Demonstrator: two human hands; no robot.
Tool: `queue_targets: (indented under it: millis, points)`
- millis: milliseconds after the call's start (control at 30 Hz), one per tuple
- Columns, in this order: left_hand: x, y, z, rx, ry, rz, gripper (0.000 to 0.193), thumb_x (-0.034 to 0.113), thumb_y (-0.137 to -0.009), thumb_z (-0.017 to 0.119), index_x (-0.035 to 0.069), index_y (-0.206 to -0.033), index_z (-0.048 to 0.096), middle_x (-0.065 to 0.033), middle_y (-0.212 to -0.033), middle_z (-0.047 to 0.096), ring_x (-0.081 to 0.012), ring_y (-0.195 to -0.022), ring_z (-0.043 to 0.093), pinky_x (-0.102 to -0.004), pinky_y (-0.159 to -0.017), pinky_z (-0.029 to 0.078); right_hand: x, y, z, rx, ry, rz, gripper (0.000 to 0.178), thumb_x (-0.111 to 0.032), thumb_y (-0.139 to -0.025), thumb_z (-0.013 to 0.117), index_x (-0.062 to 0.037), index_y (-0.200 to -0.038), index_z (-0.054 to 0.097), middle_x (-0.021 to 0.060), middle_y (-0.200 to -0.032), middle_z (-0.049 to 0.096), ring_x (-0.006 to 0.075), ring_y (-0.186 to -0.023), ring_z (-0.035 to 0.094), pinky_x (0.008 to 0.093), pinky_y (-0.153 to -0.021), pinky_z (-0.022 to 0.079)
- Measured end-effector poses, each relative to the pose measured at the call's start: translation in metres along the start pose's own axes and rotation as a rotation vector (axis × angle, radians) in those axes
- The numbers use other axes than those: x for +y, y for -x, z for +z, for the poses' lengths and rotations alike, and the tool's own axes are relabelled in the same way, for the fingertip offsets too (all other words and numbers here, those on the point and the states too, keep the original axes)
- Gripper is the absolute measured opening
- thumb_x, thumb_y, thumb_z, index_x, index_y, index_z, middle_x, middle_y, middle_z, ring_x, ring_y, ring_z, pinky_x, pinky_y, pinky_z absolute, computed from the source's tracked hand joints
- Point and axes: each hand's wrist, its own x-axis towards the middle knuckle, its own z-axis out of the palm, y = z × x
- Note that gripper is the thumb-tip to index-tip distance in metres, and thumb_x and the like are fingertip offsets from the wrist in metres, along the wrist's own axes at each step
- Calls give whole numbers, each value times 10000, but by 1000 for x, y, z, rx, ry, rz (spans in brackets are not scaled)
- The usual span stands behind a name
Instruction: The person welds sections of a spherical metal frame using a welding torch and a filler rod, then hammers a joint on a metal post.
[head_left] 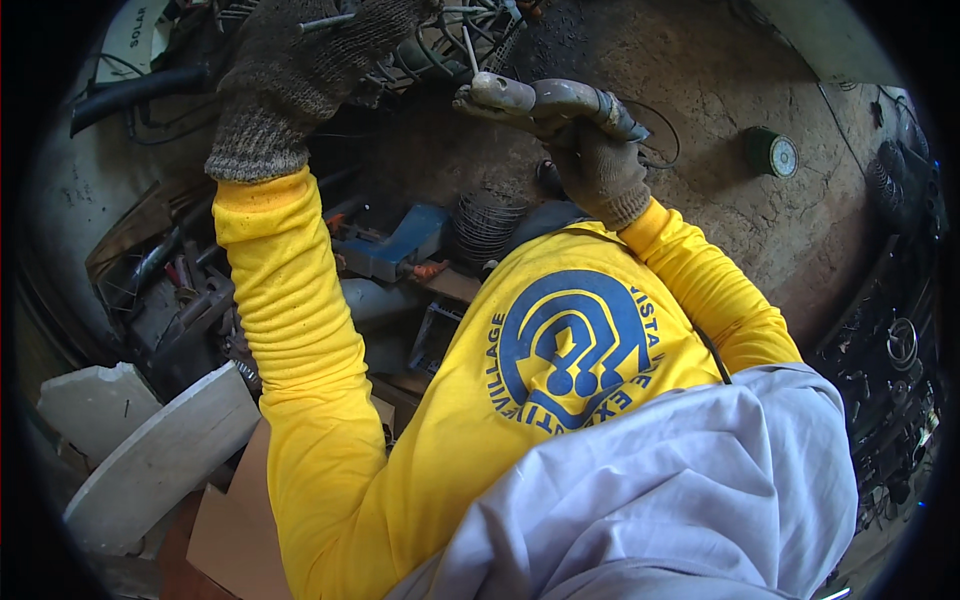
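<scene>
My right hand (600, 172), in a grey-brown knit glove, is closed round the handle of a worn welding electrode holder (560, 105). A thin pale welding rod (470, 50) sticks up from its jaw end, and a dark cable (677, 135) loops beside the handle. Gloved too, my left hand (300, 60) is at the upper left with its fingers curled. A short grey metal rod (328, 22) pokes out across its fingers; the rest of that grip is hidden. Beyond both hands lies a tangle of bent metal rods and wires (440, 50).
A green can (770, 152) stands on the dirt-stained floor at the right. Below my left hand are a blue metal tool (400, 242) and a coil of wire (487, 225). Broken white boards (160, 455) and cardboard (240, 515) lie lower left. Dark metal clutter (890, 390) lines the right edge.
</scene>
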Motion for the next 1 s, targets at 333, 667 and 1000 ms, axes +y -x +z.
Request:
queue_targets:
  millis: [333, 667, 1000]
  points:
    - [-2, -2, 7, 3, 30, 21, 468, 292, -889, 725, -34, -1214, 635, -231, -1141, 664, -400, -1078, 642, -471, -947, 521, 0, -3, 9, 44, 63, 64, 334, -77, -843, 750, -37, -1155, 636, 150, -1034, 666, 310, -922, 681, 372, -796, 557]
    - [-3, 0, 5, 2, 48, 26, 477, 298, -895, 723, -32, -1227, 632, -231, -1146, 664, -396, -1080, 643, -469, -949, 522, -6, -8, 5, 26, 41, 85, 314, -84, -874, 726, -26, -1167, 630, 153, -1058, 670, 321, -933, 692, 376, -794, 569]
    - [0, 6, 6, 16, 40, 50, 486, 304, -900, 721, -30, -1241, 629, -230, -1150, 665, -392, -1082, 644, -468, -951, 522, -10, -10, 6, 21, 228, -23, 301, -191, -861, 701, -218, -1160, 689, 60, -954, 672, 261, -854, 678, 392, -636, 580]
